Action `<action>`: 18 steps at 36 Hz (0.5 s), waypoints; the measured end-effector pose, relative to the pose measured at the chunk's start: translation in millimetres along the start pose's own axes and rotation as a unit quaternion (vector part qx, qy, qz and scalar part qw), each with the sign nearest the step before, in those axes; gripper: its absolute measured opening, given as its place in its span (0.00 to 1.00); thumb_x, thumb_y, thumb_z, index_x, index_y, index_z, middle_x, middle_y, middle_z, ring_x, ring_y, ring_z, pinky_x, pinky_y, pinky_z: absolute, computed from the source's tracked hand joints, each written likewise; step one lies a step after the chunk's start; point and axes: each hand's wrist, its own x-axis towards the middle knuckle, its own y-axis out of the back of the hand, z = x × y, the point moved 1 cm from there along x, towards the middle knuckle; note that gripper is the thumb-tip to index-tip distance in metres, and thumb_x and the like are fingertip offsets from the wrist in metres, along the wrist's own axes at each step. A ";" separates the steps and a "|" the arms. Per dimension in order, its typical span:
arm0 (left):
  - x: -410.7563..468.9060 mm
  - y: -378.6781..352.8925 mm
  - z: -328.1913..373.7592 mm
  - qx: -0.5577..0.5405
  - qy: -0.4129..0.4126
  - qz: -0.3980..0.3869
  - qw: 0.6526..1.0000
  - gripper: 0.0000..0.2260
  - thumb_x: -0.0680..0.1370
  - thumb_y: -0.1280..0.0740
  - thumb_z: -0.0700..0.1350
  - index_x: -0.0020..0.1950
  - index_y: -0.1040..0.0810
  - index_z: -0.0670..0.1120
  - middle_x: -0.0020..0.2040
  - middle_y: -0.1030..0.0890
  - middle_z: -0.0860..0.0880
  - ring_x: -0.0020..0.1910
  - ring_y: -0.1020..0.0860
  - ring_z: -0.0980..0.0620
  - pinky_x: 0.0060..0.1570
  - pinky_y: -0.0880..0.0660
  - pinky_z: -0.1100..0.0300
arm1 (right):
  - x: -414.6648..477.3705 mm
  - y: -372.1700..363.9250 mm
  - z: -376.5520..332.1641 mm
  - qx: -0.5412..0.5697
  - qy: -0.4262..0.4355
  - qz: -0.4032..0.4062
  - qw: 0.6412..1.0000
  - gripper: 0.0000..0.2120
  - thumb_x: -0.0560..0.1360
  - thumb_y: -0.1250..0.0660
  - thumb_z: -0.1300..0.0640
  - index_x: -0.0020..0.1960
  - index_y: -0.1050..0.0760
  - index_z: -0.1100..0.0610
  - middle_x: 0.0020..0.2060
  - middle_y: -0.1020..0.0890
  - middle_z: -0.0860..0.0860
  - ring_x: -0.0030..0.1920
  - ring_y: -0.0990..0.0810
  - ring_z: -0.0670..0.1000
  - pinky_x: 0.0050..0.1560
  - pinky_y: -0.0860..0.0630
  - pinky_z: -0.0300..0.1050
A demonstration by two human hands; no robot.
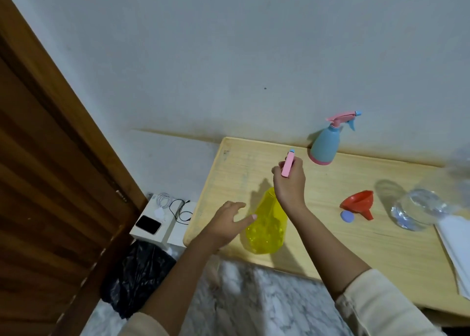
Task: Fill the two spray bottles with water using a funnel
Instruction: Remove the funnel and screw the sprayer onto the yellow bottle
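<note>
A yellow see-through spray bottle (267, 223) stands near the front left of the wooden table (356, 239). My right hand (290, 180) grips its pink spray head (288, 164) at the top of the bottle. My left hand (229, 223) is at the bottle's left side with fingers spread, the thumb tip touching the yellow body. A blue spray bottle (325, 144) with a pink head stands upright at the back by the wall. A red funnel (358, 203) lies on its side to the right, next to a small blue cap (347, 217). A clear water bottle (419, 208) lies at the right, blurred.
White papers (455, 249) lie at the table's right edge. Left of the table a white box (162, 223) holds a phone and cables. A black bag (137, 277) sits on the marble floor, beside a wooden door (50, 183).
</note>
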 end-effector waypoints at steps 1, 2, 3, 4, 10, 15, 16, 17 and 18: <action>3.4 3.7 -2.5 0.023 0.024 -0.027 0.999 0.23 0.78 0.36 0.54 0.70 0.31 0.45 0.67 0.31 0.45 0.67 0.31 0.50 0.63 0.34 0.58 | -2.8 -1.5 3.5 -0.011 0.001 -0.010 1.000 0.06 0.74 0.39 0.64 0.50 0.34 0.59 0.46 0.26 0.57 0.42 0.28 0.53 0.38 0.34 0.44; 6.8 7.2 -5.1 0.047 0.051 -0.057 0.996 0.24 0.78 0.36 0.54 0.71 0.32 0.45 0.68 0.31 0.44 0.67 0.31 0.49 0.64 0.34 0.57 | -6.1 -3.0 6.4 -0.016 -0.004 -0.020 1.000 0.06 0.74 0.39 0.64 0.50 0.33 0.59 0.45 0.25 0.57 0.42 0.28 0.53 0.37 0.33 0.44; 10.1 9.4 -7.9 0.073 0.077 -0.089 0.990 0.25 0.78 0.37 0.55 0.71 0.33 0.44 0.70 0.32 0.44 0.67 0.31 0.48 0.64 0.33 0.56 | -9.3 -4.6 9.5 -0.016 -0.010 -0.028 0.999 0.06 0.74 0.39 0.64 0.50 0.33 0.60 0.45 0.25 0.57 0.41 0.27 0.53 0.37 0.32 0.44; 12.6 11.0 -10.2 0.103 0.098 -0.120 0.983 0.26 0.78 0.37 0.55 0.72 0.34 0.43 0.71 0.33 0.44 0.68 0.32 0.47 0.63 0.33 0.56 | -12.7 -6.1 12.4 -0.015 -0.019 -0.035 0.999 0.05 0.74 0.39 0.64 0.50 0.32 0.60 0.44 0.24 0.57 0.41 0.27 0.53 0.37 0.31 0.44; 17.0 8.3 -16.1 0.178 0.139 -0.155 0.962 0.23 0.80 0.39 0.53 0.69 0.33 0.39 0.69 0.32 0.42 0.63 0.30 0.45 0.58 0.32 0.57 | -30.2 -16.3 31.0 -0.025 -0.051 -0.063 0.996 0.02 0.75 0.39 0.63 0.43 0.30 0.61 0.35 0.26 0.51 0.35 0.28 0.48 0.33 0.33 0.39; 16.8 3.3 -17.8 0.183 0.130 -0.126 0.966 0.19 0.80 0.39 0.50 0.65 0.30 0.38 0.65 0.30 0.42 0.59 0.27 0.45 0.55 0.30 0.56 | -39.9 -24.7 44.3 -0.037 -0.086 -0.107 0.990 0.06 0.71 0.39 0.65 0.35 0.33 0.61 0.33 0.28 0.55 0.34 0.31 0.52 0.32 0.36 0.43; 16.6 3.0 -17.7 0.183 0.127 -0.122 0.967 0.18 0.80 0.39 0.50 0.63 0.29 0.39 0.63 0.29 0.42 0.58 0.27 0.45 0.54 0.30 0.56 | -40.7 -25.7 45.9 -0.037 -0.095 -0.111 0.989 0.07 0.71 0.40 0.65 0.34 0.34 0.61 0.33 0.29 0.55 0.33 0.32 0.52 0.32 0.36 0.43; 16.7 2.5 -18.0 0.182 0.125 -0.120 0.968 0.16 0.80 0.39 0.50 0.61 0.29 0.39 0.59 0.29 0.43 0.55 0.27 0.45 0.52 0.30 0.56 | -40.8 -26.5 47.5 -0.037 -0.104 -0.113 0.987 0.08 0.71 0.40 0.65 0.33 0.35 0.60 0.32 0.29 0.54 0.33 0.32 0.52 0.32 0.36 0.43; 16.9 2.1 -18.2 0.180 0.123 -0.120 0.968 0.15 0.80 0.39 0.50 0.58 0.29 0.39 0.56 0.29 0.43 0.52 0.27 0.46 0.50 0.31 0.57 | -40.7 -26.9 48.1 -0.038 -0.114 -0.114 0.986 0.09 0.71 0.40 0.65 0.33 0.35 0.59 0.32 0.30 0.53 0.34 0.30 0.53 0.33 0.35 0.43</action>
